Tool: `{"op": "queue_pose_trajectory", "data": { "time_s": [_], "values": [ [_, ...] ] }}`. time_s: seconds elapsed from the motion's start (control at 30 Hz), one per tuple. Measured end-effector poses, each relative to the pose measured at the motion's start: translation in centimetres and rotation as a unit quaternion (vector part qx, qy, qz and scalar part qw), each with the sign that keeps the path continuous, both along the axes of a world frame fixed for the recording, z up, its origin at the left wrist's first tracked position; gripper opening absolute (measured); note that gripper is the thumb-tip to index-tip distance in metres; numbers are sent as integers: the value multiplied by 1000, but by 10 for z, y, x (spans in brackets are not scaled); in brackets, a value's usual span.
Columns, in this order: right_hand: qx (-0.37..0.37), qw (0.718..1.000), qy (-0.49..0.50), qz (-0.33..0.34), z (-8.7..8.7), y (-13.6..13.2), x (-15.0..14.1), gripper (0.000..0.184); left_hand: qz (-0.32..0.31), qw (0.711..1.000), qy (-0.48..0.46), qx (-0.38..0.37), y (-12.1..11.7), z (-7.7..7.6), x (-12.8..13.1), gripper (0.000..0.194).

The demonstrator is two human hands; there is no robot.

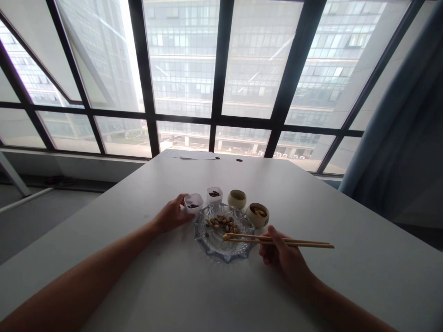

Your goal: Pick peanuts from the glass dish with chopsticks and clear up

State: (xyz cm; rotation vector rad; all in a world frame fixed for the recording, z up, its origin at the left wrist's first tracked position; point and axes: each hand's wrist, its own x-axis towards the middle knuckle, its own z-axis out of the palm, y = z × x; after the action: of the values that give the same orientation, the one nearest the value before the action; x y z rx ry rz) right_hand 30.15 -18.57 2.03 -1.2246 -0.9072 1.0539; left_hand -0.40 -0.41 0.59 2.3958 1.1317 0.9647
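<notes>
My left hand [172, 213] is closed around the side of a small white plastic cup [192, 200] with some dark pieces in it. In my right hand [283, 252] is a pair of wooden chopsticks [306, 243], held nearly level. Their tips reach over the clear glass dish [224, 256] and meet at a small tan nut [226, 237], apparently pinched between them. Brown and tan nuts or seeds [223, 222] lie in a heap toward the dish's far side. The dish's scalloped rim is close to my left fingertips.
Behind the dish stand a second white cup [215, 199] with dark pieces, a beige ceramic cup [237, 202], and another beige cup [258, 220] holding tan pieces. Papers [188, 154] lie at the white table's [221, 299] far end. A blue curtain [398, 120] hangs right.
</notes>
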Motion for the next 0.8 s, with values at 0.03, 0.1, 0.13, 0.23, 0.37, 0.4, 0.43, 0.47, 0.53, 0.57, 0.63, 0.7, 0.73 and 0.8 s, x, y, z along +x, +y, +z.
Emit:
{"op": "queue_pose_trajectory", "data": {
  "time_s": [0.03,0.1,0.13,0.23,0.37,0.4,0.43,0.47,0.53,0.57,0.63,0.7,0.73,0.8],
  "values": [
    [-1,1000,-1,1,1,0,0,61,0,1000,-1,1,0,0,0,64],
    [-2,1000,-3,3,2,-1,-1,61,-5,1000,-4,-1,0,1,0,63],
    [-2,1000,-3,4,3,-1,-1,61,-9,1000,-6,-2,0,1,0,63],
    [-1,1000,-3,7,4,-1,-1,60,-11,1000,-7,-1,0,1,0,62],
    [0,1000,-11,5,4,-2,-1,60,-13,1000,1,-4,1,0,0,64],
    [-1,1000,-13,6,4,-2,-1,60,-14,1000,2,-7,1,0,0,64],
    [-2,1000,-15,6,4,-2,-1,61,-14,1000,1,-8,1,0,-1,64],
    [-2,1000,-16,8,4,-2,-1,61,-14,1000,0,-9,1,-1,-1,64],
    [-1,1000,-15,10,4,-2,-1,61,-13,1000,-3,-7,1,-1,-1,63],
    [1,1000,-14,10,4,-2,-1,61,-13,1000,-4,-6,2,-1,-1,63],
    [2,1000,-12,11,3,-2,-1,61,-11,1000,-4,-3,2,-1,-1,63],
    [1,1000,-12,11,3,-2,-1,60,-6,1000,-2,3,2,-2,-1,63],
    [-1,1000,-13,10,2,-2,0,60,-3,1000,1,6,2,-2,-1,63],
    [-1,1000,-14,8,1,-1,0,60,0,1000,6,9,2,-2,-1,63]
  ]
}}
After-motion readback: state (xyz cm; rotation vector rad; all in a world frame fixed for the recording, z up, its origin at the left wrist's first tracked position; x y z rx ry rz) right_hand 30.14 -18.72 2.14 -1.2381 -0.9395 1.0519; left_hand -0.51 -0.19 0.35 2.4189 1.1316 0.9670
